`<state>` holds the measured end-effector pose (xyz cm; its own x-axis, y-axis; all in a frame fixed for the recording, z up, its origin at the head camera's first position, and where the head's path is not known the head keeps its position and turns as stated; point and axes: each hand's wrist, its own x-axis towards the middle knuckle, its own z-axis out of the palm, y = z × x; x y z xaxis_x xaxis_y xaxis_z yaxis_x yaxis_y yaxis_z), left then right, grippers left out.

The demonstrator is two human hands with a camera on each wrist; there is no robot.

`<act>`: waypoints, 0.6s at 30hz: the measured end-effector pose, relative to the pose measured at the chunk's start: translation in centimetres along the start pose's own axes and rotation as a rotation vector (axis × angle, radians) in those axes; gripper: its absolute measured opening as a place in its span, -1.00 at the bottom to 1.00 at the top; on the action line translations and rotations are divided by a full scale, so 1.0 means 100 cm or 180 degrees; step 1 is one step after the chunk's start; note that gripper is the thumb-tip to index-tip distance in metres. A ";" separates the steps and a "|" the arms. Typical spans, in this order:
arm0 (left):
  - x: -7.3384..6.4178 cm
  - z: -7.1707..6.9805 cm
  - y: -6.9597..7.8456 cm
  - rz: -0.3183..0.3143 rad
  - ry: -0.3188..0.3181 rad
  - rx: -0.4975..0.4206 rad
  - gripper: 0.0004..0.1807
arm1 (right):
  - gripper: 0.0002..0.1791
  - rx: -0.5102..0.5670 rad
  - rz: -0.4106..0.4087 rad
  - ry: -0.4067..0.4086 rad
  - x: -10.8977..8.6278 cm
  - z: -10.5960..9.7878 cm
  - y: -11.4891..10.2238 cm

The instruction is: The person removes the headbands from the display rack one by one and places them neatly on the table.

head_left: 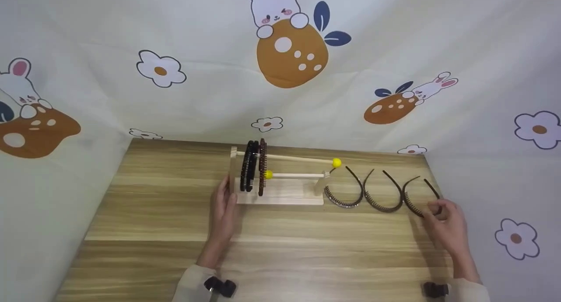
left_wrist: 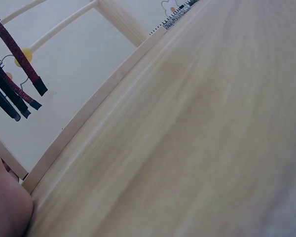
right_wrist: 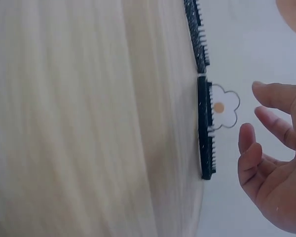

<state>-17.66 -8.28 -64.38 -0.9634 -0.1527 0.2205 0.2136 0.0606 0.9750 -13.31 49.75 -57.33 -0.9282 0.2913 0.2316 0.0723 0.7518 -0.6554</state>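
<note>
Our left hand (head_left: 225, 214) lies flat with straight fingers against the near left corner of the pale wooden rack (head_left: 280, 197), likely steadying it. Our right hand (head_left: 447, 225) hovers with loosely spread fingers (right_wrist: 266, 96) just beside the rightmost dark toothed headband (head_left: 418, 197), grasping nothing yet. That headband lies flat on the wood-grain tabletop (head_left: 307, 254), in a row with two similar ones (head_left: 363, 192) right of the rack. Three dark headbands (head_left: 253, 170) hang together on the rack's upper yellow-tipped dowel (head_left: 298, 158).
</note>
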 end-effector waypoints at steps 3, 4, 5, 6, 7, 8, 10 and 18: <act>0.000 0.000 0.000 -0.0039 0.0002 0.0009 -0.37 | -0.72 0.0068 0.0167 0.0077 -0.002 0.005 -0.015; 0.000 0.000 0.000 -0.0037 0.0008 0.0019 -0.38 | -0.72 0.0104 0.0227 0.0084 -0.002 0.006 -0.020; 0.000 -0.001 0.000 -0.0034 0.0008 0.0032 -0.38 | -0.72 0.0156 0.0290 0.0091 -0.003 0.007 -0.025; 0.001 -0.001 0.000 -0.0033 0.0010 0.0037 -0.38 | -0.72 0.0234 0.0351 0.0102 -0.003 0.009 -0.031; 0.001 -0.001 0.000 -0.0026 0.0010 0.0056 -0.38 | -0.71 0.0321 0.0416 0.0114 -0.004 0.011 -0.036; 0.001 -0.001 0.000 -0.0025 0.0020 0.0062 -0.38 | -0.72 0.0409 0.0467 0.0135 -0.004 0.012 -0.041; 0.001 -0.001 0.000 -0.0028 0.0025 0.0059 -0.38 | -0.72 0.0577 0.0556 0.0172 -0.006 0.016 -0.052; 0.000 -0.002 -0.002 -0.0007 -0.0018 0.0014 -0.37 | -0.78 0.1363 0.0534 0.0319 -0.013 0.035 -0.097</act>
<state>-17.67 -8.49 -64.53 -0.9647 -0.1473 0.2182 0.2108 0.0644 0.9754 -14.07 39.97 -53.82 -0.8751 0.4595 0.1518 0.0416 0.3839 -0.9225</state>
